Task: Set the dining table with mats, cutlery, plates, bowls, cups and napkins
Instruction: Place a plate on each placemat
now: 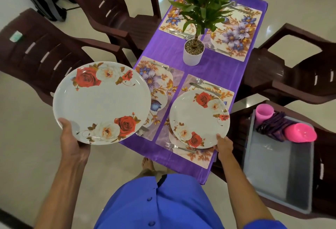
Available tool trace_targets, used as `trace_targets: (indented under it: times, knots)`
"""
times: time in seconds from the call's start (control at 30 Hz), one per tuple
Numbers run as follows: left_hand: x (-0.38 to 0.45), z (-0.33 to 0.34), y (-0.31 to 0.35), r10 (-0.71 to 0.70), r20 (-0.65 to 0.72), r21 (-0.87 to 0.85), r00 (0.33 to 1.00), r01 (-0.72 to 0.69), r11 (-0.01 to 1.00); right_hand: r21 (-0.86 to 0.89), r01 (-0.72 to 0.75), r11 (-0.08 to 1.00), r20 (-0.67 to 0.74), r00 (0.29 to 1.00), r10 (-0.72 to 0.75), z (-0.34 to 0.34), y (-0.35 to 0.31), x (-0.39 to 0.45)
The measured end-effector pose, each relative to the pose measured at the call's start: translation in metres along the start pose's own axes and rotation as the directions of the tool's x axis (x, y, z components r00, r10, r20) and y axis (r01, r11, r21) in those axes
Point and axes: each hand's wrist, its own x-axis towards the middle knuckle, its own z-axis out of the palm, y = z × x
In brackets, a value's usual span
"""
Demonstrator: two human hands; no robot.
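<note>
Plate [199, 118] on mat [203, 153], right hand [224, 146] gripping its rim.

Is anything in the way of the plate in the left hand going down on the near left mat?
Nothing visible blocks it. The plate held by the left hand hovers beside the near left mat, whose middle is bare; its fork lies along the far edge, and other cutlery near the front edge.

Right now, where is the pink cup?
In the head view the pink cup stands at the right, in the far corner of the grey tray on a chair, beside the purple napkins.
</note>
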Motion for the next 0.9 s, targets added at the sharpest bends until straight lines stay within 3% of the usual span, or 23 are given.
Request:
trace_targets:
  times: [0.1, 0.23, 0.27, 0.33, 0.4, 0.47, 0.53, 0.6, 0.67, 0.77, 0.9]
  knots:
    - [0.004, 0.002, 0.001, -0.005, 0.003, 0.006, 1.0, 0.005, 1.0, -0.029, 0.024, 0.999, 0.014, 1.0, -0.023, -0.003, -0.003, -0.003]
    - [0.009, 0.004, 0.001, -0.014, 0.008, 0.008, 1.0, 0.014, 1.0, -0.217, 0.015, 0.976, 0.027, 1.0, -0.009, -0.009, -0.002, 0.001]
    - [0.01, 0.006, 0.001, -0.016, 0.011, 0.01, 1.0, 0.016, 1.0, -0.326, 0.029, 0.945, 0.009, 1.0, -0.028, -0.012, -0.005, -0.001]
    - [0.011, 0.008, 0.0, -0.027, 0.026, 0.01, 0.999, 0.026, 1.0, -0.619, 0.072, 0.782, -0.069, 0.987, -0.145, -0.014, -0.016, -0.01]
    - [0.012, 0.009, -0.001, -0.044, 0.043, 0.018, 0.998, 0.044, 0.999, -0.741, 0.119, 0.66, -0.154, 0.928, -0.339, -0.004, -0.034, -0.029]
    - [0.016, 0.011, -0.004, -0.067, 0.076, 0.014, 0.995, 0.066, 0.998, -0.645, 0.321, 0.694, 0.007, 0.91, -0.414, 0.024, -0.059, -0.063]
    - [0.018, 0.016, -0.008, -0.096, 0.108, 0.043, 0.989, 0.092, 0.995, -0.312, 0.444, 0.84, 0.334, 0.879, -0.341, 0.065, -0.087, -0.109]
    - [0.018, 0.023, -0.012, -0.131, 0.138, 0.072, 0.982, 0.122, 0.99, -0.12, 0.471, 0.874, 0.562, 0.758, -0.331, 0.107, -0.112, -0.155]
    - [0.025, 0.026, -0.015, -0.17, 0.153, 0.109, 0.973, 0.154, 0.982, -0.088, 0.573, 0.814, 0.579, 0.695, -0.426, 0.138, -0.126, -0.185]
    - [0.042, 0.023, -0.017, -0.236, 0.184, 0.118, 0.954, 0.217, 0.969, -0.103, 0.683, 0.723, 0.427, 0.687, -0.588, 0.155, -0.13, -0.191]
    - [0.083, 0.013, -0.01, -0.301, 0.236, 0.17, 0.924, 0.266, 0.949, -0.159, 0.736, 0.658, 0.399, 0.658, -0.639, 0.171, -0.128, -0.188]
